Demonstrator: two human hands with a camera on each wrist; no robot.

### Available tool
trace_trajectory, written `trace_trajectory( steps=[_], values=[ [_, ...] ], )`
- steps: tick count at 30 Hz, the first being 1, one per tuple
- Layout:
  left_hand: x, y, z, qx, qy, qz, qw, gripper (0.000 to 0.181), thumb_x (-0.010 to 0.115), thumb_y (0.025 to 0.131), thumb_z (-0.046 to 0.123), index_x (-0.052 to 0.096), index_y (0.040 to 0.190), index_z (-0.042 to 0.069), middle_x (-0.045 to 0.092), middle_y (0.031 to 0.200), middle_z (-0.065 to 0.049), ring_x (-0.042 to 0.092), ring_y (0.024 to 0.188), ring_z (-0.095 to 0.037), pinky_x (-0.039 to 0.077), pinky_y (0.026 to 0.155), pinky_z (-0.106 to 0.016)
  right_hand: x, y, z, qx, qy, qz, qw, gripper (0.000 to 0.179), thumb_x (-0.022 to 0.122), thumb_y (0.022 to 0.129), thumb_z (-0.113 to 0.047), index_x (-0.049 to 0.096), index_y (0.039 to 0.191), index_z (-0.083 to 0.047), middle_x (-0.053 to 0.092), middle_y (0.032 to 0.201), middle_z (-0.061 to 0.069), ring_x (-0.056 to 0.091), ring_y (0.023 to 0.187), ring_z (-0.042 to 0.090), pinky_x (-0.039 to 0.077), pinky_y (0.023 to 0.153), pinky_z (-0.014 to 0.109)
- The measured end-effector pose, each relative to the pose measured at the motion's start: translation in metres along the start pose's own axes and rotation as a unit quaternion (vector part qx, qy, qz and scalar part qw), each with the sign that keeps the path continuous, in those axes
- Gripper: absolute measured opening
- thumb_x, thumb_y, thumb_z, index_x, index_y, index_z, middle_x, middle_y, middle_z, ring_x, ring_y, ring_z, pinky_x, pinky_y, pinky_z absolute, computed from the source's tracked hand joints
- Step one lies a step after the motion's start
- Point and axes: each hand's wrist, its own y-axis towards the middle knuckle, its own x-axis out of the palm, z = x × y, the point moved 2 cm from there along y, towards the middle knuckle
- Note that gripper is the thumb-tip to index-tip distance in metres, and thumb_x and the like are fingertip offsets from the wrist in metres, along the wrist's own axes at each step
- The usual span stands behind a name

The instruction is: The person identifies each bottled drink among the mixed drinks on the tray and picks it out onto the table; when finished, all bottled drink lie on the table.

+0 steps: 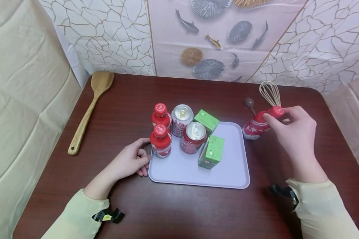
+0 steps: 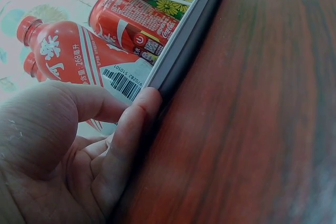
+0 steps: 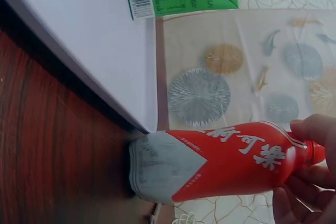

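A pale lilac tray (image 1: 179, 172) carries two red-capped bottles (image 1: 161, 141) at its left, two cola cans (image 1: 194, 136) in the middle and two green drink cartons (image 1: 213, 149). My left hand (image 1: 130, 159) is at the tray's left rim, beside the front bottle. In the left wrist view its fingertips (image 2: 149, 98) bend against that rim. My right hand (image 1: 299, 132) pinches a third red bottle (image 3: 231, 161) round the neck and cap. This bottle leans, cap toward the hand, with its base low over the table beside the tray's right edge.
A wooden spatula (image 1: 89, 113) lies on the dark wooden table (image 1: 191, 212) at the left. Behind the held bottle are a whisk (image 1: 270, 93) and a small brown spoon (image 1: 249, 102). A patterned wall covering (image 1: 107, 36) borders the table's back edge.
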Motion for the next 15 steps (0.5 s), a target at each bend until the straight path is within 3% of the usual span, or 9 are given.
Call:
trace_trajectory(
  steps=[4,8,15],
  values=[
    [0.0,0.001,0.0,0.001,0.0,-0.001,1.0,0.063,0.066,0.097,0.011,0.037,0.153,0.013,0.067,0.077,-0.012,0.072,0.058,-0.029,0.063,0.058,-0.041,0.005,-0.001,-0.003,-0.004,-0.012,0.025,0.9996,0.042,0.08,0.087,-0.04,0.077,0.103,-0.001,0.052,0.085,-0.019,0.045,0.074,-0.013,0.036,0.069,0.01],
    [0.0,0.001,0.0,0.006,0.003,-0.001,1.0,0.063,0.066,0.097,0.011,0.037,0.153,0.013,0.068,0.077,-0.012,0.072,0.058,-0.029,0.063,0.058,-0.041,0.008,-0.003,-0.004,0.015,-0.009,0.041,0.999,0.046,0.08,0.086,-0.042,0.076,0.105,0.0,0.05,0.086,-0.021,0.045,0.076,-0.011,0.036,0.07,0.011],
    [0.0,0.0,0.0,0.004,0.006,0.0,1.0,0.063,0.066,0.097,0.011,0.037,0.154,0.013,0.067,0.077,-0.011,0.072,0.058,-0.029,0.063,0.058,-0.04,0.012,-0.006,-0.002,0.026,-0.003,0.04,0.9989,0.048,0.08,0.087,-0.044,0.075,0.11,-0.002,0.052,0.09,-0.016,0.046,0.08,-0.009,0.038,0.071,0.01]
  ],
)
